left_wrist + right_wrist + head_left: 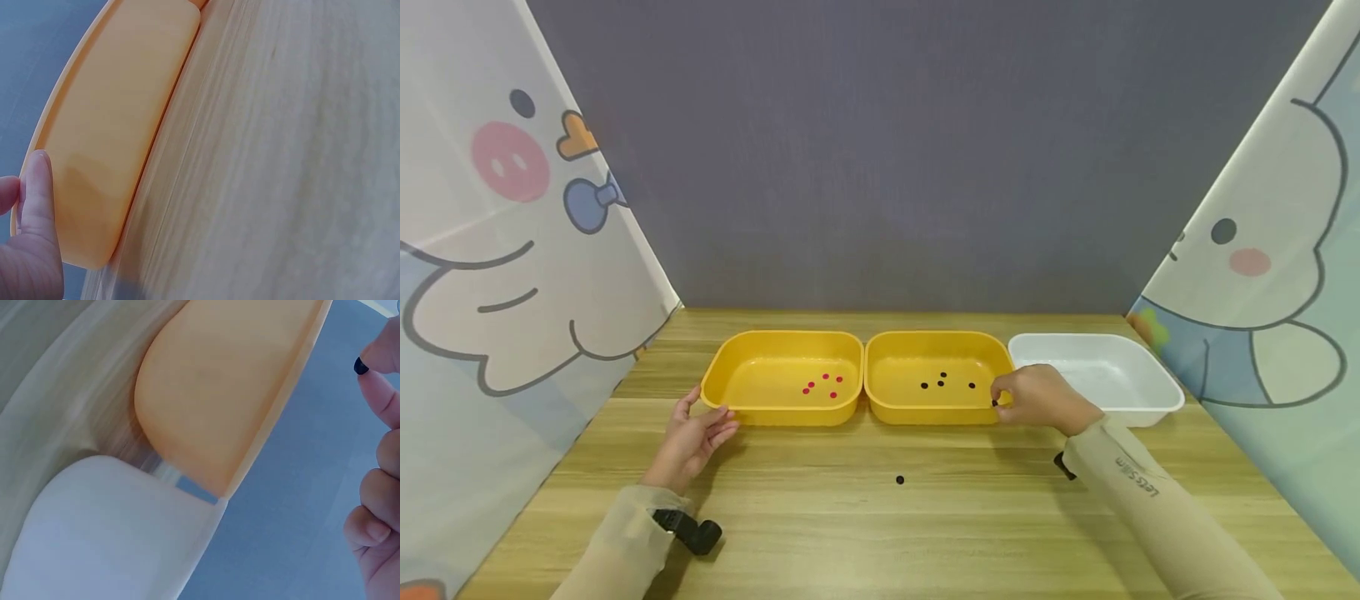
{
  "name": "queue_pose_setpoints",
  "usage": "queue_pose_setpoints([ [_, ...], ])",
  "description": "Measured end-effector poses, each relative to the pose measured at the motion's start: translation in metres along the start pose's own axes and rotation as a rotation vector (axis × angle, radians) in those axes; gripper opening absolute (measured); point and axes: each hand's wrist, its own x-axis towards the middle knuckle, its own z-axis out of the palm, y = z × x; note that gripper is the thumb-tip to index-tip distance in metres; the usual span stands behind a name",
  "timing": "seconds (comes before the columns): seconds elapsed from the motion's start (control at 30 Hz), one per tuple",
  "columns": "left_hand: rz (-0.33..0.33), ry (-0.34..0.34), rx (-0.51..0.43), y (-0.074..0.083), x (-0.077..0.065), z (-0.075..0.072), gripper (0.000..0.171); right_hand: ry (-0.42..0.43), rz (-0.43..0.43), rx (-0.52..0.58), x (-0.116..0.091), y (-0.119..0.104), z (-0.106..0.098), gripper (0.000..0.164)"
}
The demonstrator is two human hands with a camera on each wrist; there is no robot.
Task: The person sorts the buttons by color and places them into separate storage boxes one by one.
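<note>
In the head view my right hand (1037,398) pinches a small round black piece (360,366) between thumb and forefinger, above the right front corner of the middle yellow tray (940,414). Several similar black pieces (941,383) lie on that tray's floor. My left hand (692,437) touches the front left corner of the left yellow tray (790,417) with fairly straight fingers, one fingertip at its rim. Several small red pieces (826,377) lie inside this tray, toward its right side. One loose black piece (900,480) is on the table in front of the trays.
A white tray (1150,410) stands at the right end of the row, beside the middle yellow tray. All three sit on a wood-grain table (820,517). Behind rises a grey panel (910,167), with printed cartoon sheets (460,333) along both sides.
</note>
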Motion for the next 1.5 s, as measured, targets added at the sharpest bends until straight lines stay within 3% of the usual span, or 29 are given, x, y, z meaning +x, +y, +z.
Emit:
queue_pose_setpoints([
  [0.3, 0.002, -0.012, -0.010, 0.000, -0.001, 0.001, 0.079, 0.050, 0.007, -0.034, -0.004, 0.011, -0.003, 0.005],
  [0.8, -0.001, -0.014, -0.003, -0.002, 0.000, -0.002, 0.079, 0.033, 0.095, -0.049, -0.011, 0.030, -0.007, 0.006],
  [1.17, 0.011, -0.004, -0.004, -0.001, -0.001, 0.000, 0.080, 0.126, 0.087, -0.116, -0.015, 0.055, -0.005, 0.010],
  [1.5, 0.025, -0.017, -0.003, -0.001, -0.002, -0.002, 0.080, 0.010, 0.162, -0.063, -0.014, 0.071, -0.012, 0.010],
])
